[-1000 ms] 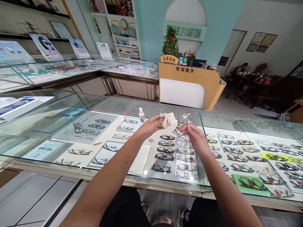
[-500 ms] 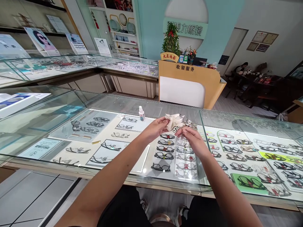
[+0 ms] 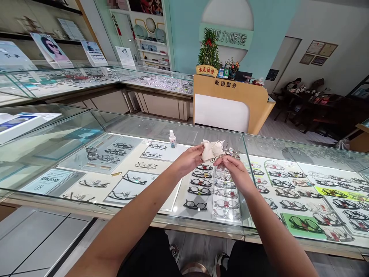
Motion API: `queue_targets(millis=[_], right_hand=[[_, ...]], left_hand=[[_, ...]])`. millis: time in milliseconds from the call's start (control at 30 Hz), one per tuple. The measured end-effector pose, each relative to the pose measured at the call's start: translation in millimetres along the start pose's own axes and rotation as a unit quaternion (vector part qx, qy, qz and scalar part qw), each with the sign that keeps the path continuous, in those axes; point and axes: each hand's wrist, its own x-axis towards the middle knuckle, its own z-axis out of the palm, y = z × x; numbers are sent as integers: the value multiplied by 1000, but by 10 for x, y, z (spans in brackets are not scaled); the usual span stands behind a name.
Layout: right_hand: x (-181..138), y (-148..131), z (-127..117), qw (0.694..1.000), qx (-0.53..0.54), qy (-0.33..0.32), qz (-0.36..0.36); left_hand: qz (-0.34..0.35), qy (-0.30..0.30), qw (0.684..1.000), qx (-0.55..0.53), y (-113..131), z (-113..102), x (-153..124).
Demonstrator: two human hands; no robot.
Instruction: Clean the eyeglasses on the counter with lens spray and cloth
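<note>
My left hand [image 3: 188, 158] pinches a small cream cleaning cloth [image 3: 208, 149] and presses it against a lens of a thin-framed pair of glasses [image 3: 224, 151]. My right hand [image 3: 234, 172] grips those glasses from below, fingers closed on the frame. Both hands hover just above the glass top of a display counter [image 3: 86, 134]. A small white spray bottle [image 3: 172, 139] stands on the glass a little to the left of the cloth.
Under the glass lie several rows of spectacle frames [image 3: 198, 190] on trays. Further glass counters run along the left. A wooden cashier desk [image 3: 230, 104] with a potted plant [image 3: 208, 54] stands behind, and a dark table with chairs at the far right.
My left hand has brought the cloth rightward onto the glasses' lens. My right hand shifted slightly, still holding the frame.
</note>
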Motion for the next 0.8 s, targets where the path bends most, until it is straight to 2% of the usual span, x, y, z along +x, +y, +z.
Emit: queue_targets(millis=[267,467,567,667,800], right_hand=[[9,4,-8,1000,-11,11,7],[19,-3,11,1000,-22,-5,21],[21,-10,22,999,-33,-4,26],[23,-22,24,999,-29,7,22],[17,-57,10,999,-27,26,13]], left_hand=[[-10,11,999,-40,70,88,-17],[-94,96,988,-73,71,99,-4],[-112,121,981,-101,88,137,-3],[-97,104,980,-139,122,180,-30],[-77,44,981,-170,162,211,-83]])
